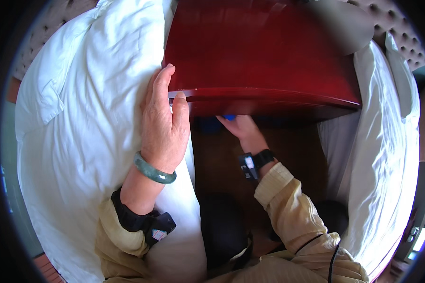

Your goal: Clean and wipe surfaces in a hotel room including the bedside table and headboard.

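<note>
A glossy dark-red wooden nightstand stands before me. My left hand holds its near left corner, the thumb at the front edge and the fingers along the side. Below the overhanging front edge, my right hand reaches in with a small bright-blue item at its fingers; most of that item is hidden by hand and nightstand. A darker blue patch shows in the shadow to its left. What it is cannot be made out.
Beds with white bedding flank the nightstand, one on the left and one on the right. Tufted headboards rise behind. A blurred pale oval thing covers the nightstand's far right corner. Dark brown floor lies between the beds.
</note>
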Available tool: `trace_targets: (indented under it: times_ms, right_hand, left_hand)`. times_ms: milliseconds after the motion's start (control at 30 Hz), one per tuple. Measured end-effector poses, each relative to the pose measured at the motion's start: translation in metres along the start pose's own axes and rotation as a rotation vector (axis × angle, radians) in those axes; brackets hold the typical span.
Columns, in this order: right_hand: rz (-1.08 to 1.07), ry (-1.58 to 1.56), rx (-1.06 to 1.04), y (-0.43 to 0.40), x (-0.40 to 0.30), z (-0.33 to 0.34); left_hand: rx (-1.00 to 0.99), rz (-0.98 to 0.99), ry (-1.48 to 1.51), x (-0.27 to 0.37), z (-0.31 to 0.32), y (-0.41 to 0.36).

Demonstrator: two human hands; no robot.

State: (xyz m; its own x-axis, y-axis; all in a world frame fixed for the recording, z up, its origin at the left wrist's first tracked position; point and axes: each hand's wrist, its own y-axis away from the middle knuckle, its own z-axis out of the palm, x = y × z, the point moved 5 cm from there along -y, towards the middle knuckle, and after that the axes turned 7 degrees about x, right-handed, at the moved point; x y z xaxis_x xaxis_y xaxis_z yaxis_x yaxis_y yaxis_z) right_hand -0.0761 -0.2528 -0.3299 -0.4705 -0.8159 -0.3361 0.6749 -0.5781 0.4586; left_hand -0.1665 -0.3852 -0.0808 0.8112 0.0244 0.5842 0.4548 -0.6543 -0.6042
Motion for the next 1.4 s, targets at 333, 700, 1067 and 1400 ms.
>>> trace_targets:
  times_ms: [333,700,1067,1400]
  right_hand:
    - [-0.863,0.957,0.152,-0.079,0.074,-0.003]
    - [-0.483,1.331,-0.045,0.017,0.085,-0.019]
    - [-0.672,0.854,0.284,0.214,-0.092,0.017]
    - [-1.409,1.479,0.589,0.227,-0.16,0.055]
  left_hand:
    - [-0.028,-0.041,0.028,-0.001,0.002,-0.002]
    - [-0.071,-0.028,-0.039,0.005,0.001,-0.008]
    - [-0.017,-0.032,-0.092,-0.003,0.001,-0.002]
    - [0.024,0.03,-0.12,0.001,0.012,0.001]
